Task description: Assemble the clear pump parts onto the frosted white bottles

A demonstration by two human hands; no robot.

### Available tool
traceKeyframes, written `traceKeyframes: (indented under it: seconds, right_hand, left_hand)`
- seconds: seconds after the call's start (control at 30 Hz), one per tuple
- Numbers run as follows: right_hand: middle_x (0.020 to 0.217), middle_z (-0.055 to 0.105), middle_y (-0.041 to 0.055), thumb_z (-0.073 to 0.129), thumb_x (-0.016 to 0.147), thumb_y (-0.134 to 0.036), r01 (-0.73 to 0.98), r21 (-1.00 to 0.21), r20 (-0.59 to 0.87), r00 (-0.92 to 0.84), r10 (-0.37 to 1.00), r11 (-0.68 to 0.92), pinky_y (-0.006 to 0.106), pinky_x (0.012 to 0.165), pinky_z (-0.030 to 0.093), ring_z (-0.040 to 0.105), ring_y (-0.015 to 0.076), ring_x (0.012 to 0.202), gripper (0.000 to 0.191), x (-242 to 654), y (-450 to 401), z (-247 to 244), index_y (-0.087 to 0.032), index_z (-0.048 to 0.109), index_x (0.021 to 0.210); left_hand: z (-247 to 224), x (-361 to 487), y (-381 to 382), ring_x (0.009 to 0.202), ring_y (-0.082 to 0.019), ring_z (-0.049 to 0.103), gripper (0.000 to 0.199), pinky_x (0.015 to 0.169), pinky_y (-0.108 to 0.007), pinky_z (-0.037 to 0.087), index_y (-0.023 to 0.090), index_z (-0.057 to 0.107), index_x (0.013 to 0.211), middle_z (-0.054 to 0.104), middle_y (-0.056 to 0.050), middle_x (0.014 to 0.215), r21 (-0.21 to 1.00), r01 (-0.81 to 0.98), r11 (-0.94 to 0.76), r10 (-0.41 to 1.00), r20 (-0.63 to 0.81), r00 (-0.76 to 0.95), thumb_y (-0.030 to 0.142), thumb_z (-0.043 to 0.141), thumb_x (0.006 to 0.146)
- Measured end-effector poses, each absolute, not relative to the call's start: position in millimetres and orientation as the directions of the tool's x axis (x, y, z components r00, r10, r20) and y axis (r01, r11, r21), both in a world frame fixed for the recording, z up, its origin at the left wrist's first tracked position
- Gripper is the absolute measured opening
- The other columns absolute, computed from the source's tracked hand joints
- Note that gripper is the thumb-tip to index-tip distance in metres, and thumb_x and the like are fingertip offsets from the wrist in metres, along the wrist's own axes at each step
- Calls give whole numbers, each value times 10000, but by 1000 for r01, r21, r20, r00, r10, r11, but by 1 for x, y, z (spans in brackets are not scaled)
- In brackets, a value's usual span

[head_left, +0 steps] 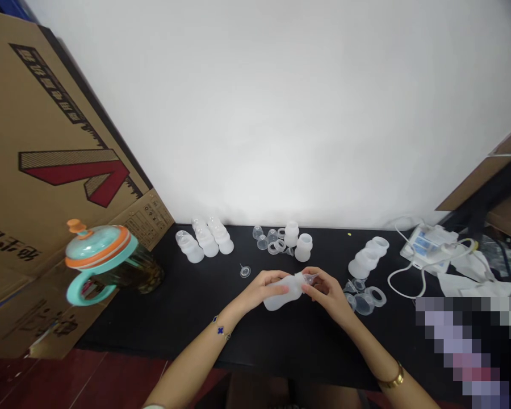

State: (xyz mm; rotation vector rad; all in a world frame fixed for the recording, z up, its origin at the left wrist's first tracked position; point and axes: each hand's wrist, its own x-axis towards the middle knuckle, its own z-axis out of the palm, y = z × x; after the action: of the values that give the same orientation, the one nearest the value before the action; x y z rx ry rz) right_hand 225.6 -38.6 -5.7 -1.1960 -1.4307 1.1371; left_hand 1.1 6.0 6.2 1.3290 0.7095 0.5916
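A frosted white baby bottle lies tilted between my hands over the black table. My left hand is wrapped round the bottle's body. At its top end, my right hand pinches the white collar with a clear nipple sticking out of it. Left of my hands, a loose clear nipple rests on the table. Behind them stand two open bottles, beside clear caps and white rings. Right of my right hand are more open bottles, with clear caps and a ring in front.
Several capped bottles lie at the back left. A large turquoise-lidded jug stands by a cardboard box. A power strip with white cables and crumpled white sheets is on the right. A white wall rises behind the table.
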Motion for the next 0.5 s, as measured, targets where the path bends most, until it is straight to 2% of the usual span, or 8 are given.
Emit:
traceKeyframes:
  seconds: [0.1, 0.17, 0.33, 0.5]
  right_hand:
    - [937, 657, 58, 725, 810, -522, 119, -988, 85, -124, 989, 100, 261, 540, 488, 582, 173, 717, 420, 226, -39, -7, -212, 672, 1088]
    - [933, 654, 49, 729, 817, -498, 88, -990, 93, -143, 985, 106, 262, 548, 493, 581, 172, 718, 419, 227, -39, -9, -230, 671, 1134]
    - [899, 634, 34, 744, 822, -448, 14, -994, 103, -180, 978, 107, 258, 551, 494, 570, 169, 723, 424, 229, -40, -12, -248, 664, 1187]
    - [803, 605, 8, 743, 826, -449, -27, -998, 68, -195, 978, 64, 265, 556, 478, 566, 170, 697, 459, 228, -41, -10, -254, 636, 1227]
  left_hand:
    - [3, 0, 7, 699, -161, 639, 448, 600, -224, 420, 139, 730, 1128, 742, -71, 890, 977, -14, 211, 738, -150, 657, 449, 732, 805]
    - [2, 0, 7, 673, -155, 639, 433, 589, -224, 418, 127, 740, 1107, 747, -77, 864, 964, -44, 261, 739, -170, 652, 449, 717, 818]
    - [6, 1, 5, 810, -242, 710, 477, 719, -292, 501, 83, 730, 1128, 766, -146, 920, 913, -115, 392, 680, -203, 705, 469, 665, 855]
    - [9, 1, 4, 843, -257, 713, 512, 733, -302, 516, 74, 724, 1136, 762, -161, 923, 897, -123, 424, 650, -207, 732, 506, 615, 885]
